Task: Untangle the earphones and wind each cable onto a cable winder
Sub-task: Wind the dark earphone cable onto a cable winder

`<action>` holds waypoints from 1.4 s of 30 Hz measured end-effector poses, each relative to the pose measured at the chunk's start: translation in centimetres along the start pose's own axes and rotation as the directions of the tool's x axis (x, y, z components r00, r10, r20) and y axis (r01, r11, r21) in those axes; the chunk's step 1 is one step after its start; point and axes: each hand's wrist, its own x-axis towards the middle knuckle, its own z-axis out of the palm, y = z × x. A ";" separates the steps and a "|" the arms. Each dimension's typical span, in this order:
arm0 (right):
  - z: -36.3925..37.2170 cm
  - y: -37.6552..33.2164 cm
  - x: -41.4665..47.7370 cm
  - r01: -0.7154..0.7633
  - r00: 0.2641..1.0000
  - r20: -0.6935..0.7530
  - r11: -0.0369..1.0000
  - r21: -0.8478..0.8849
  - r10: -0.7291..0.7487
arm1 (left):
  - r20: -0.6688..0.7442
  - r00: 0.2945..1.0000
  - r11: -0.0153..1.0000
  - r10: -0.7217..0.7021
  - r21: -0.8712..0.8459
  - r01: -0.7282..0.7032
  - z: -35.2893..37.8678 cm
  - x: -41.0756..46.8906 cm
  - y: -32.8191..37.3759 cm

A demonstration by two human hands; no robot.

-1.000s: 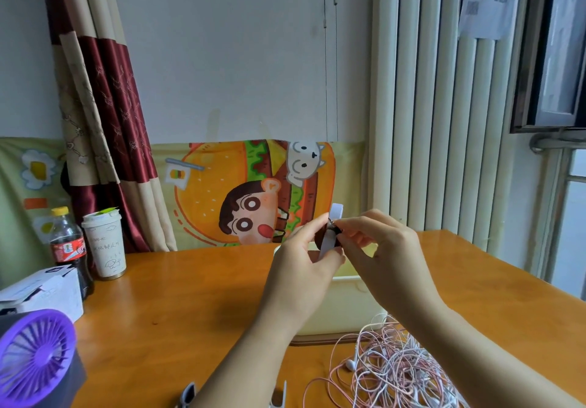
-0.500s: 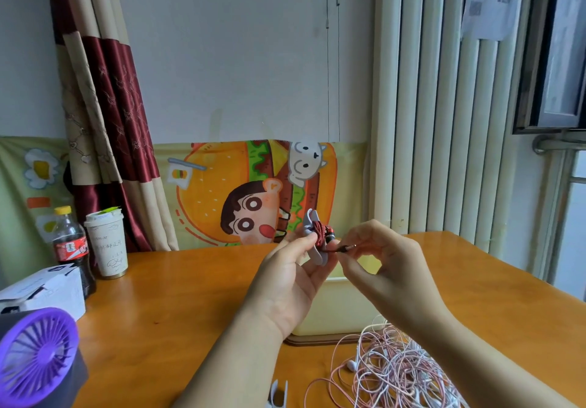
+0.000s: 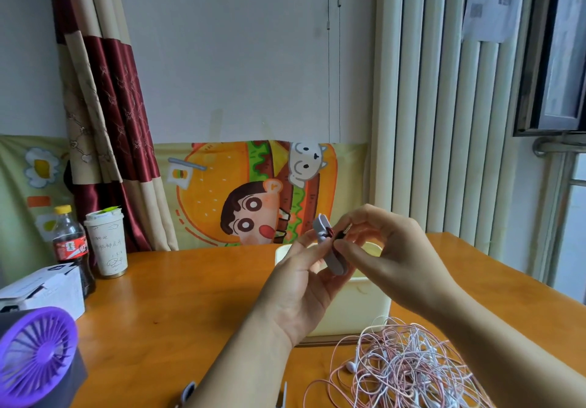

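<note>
I am holding a grey cable winder [image 3: 328, 250] up in front of me, above the desk [image 3: 196, 293], with my left hand [image 3: 301, 284]. Its fingers [image 3: 306, 242] are closed on the winder's left edge and back, so the wound side is facing my right hand [image 3: 390, 258]. A dark red cable [image 3: 329, 232] is sitting around the winder's upper part, and it appears nearly wound. My right hand's fingers [image 3: 355, 217] are pinching the cable's loose end, where a small plug [image 3: 344, 231] with a gold tip is sticking out just beside the winder. I judge this grip is serving to keep the last stretch taut while I am tucking the end in; whether it is already seated in a slot I cannot tell.

I am working directly above a pale open box [image 3: 358, 309] standing at the middle of the desk, probably so that the finished winder can go straight down into it. A large tangle of pink and white earphones [image 3: 402, 372] is lying on the near right of the desk, in front of the box, untouched. By my assessment, most of the task is outstanding. Two small pale pieces [image 3: 282, 396] are showing at the near edge, possibly spare winders, though too little is visible to confirm. The fan [image 3: 35, 360], bottle [image 3: 71, 246] and cup [image 3: 106, 242] on the left are well apart from the work.
</note>
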 end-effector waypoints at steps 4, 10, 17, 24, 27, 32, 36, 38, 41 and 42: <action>-0.8 0.1 0.8 -0.062 0.998 -0.027 0.998 -0.030 0.061 | 0.017 1.000 1.000 0.020 0.021 -0.020 0.4 -0.2 -0.2; -0.7 0.6 0.7 -0.140 0.980 -0.139 0.989 0.056 0.146 | 0.044 0.997 0.988 0.064 0.135 -0.069 0.5 -0.5 -0.2; -0.9 0.5 0.9 -0.136 0.968 -0.201 0.988 0.072 0.148 | 0.084 0.992 0.963 0.096 0.244 -0.114 0.6 -0.7 0.0; -1.2 0.0 1.0 -0.087 0.986 -0.143 0.995 -0.038 0.081 | 0.118 0.964 0.705 0.237 0.662 -0.255 0.4 -0.5 0.1; -1.6 -0.4 1.2 -0.031 0.999 -0.038 0.987 -0.156 0.025 | 0.155 0.954 0.586 0.258 0.760 -0.281 0.4 -0.6 0.3; -2.9 -1.1 2.7 -0.016 0.986 0.152 0.949 -0.316 0.067 | 0.225 0.945 0.455 0.240 0.833 -0.314 0.5 -0.8 1.0; -3.7 -1.4 3.5 -0.040 0.967 0.231 0.956 -0.291 0.111 | 0.231 0.947 0.428 0.223 0.850 -0.308 0.6 -0.9 1.3; -3.9 -1.3 3.8 -0.073 0.956 0.260 0.966 -0.247 0.139 | 0.235 0.948 0.416 0.216 0.856 -0.307 0.6 -0.9 1.2; -3.8 -0.8 3.9 -0.164 0.937 0.277 0.970 -0.179 0.210 | 0.236 0.950 0.410 0.205 0.861 -0.302 0.7 -0.9 1.2; -3.8 -0.7 3.8 -0.191 0.930 0.286 0.968 -0.165 0.232 | 0.235 0.951 0.410 0.203 0.861 -0.300 0.7 -0.9 1.1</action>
